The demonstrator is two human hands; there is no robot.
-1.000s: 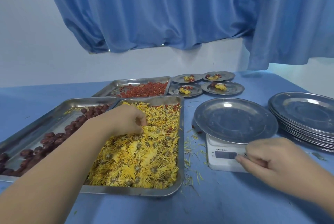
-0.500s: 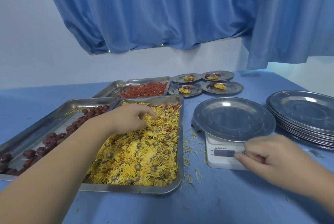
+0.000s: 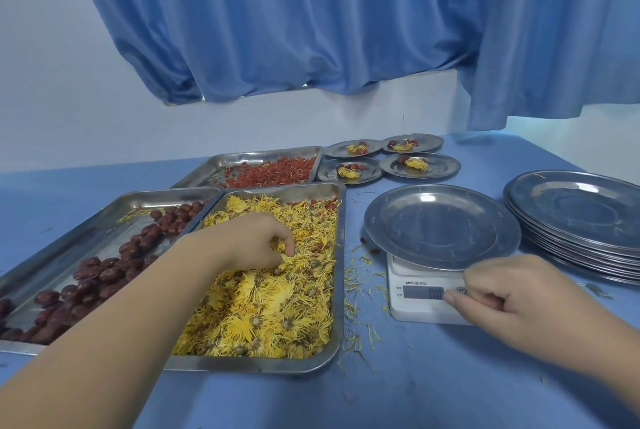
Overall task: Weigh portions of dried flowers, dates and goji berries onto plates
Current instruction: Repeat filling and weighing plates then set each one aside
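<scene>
— Starting at the left hand (image 3: 256, 245)?
— Reaching in over the near tray (image 3: 341, 307), knuckles up. Fingers curled down into the dried flowers (image 3: 277, 310), pinching a small tuft around the middle of the heap.

— And the right hand (image 3: 512, 297)?
— Fingers curled in, gripping nothing. Just one fingertip (image 3: 450, 297) touching the front panel of the white scale (image 3: 412, 310), between the display and the round button.

— On top of the scale?
— A bare steel plate (image 3: 440, 224), wider than the scale, just right of the flower tray.

— Further out?
— Left of the flowers, edge to edge, a second tray (image 3: 69, 238) holding dates (image 3: 104, 272) in a band along its right side. Behind both, a third tray (image 3: 242, 158) spread with goji berries (image 3: 273, 174). Right of that, four small plates (image 3: 349, 170) in two rows, each with a bit of yellow flower and something red. At the far right, a stack of plates (image 3: 581, 213), near the scale but apart from it. Loose petals (image 3: 360, 276) scattered over the blue worktop (image 3: 415, 376) between flower tray and scale, and a few red berries mixed in at that tray's far right corner. Behind everything, a blue curtain (image 3: 311, 30).
</scene>
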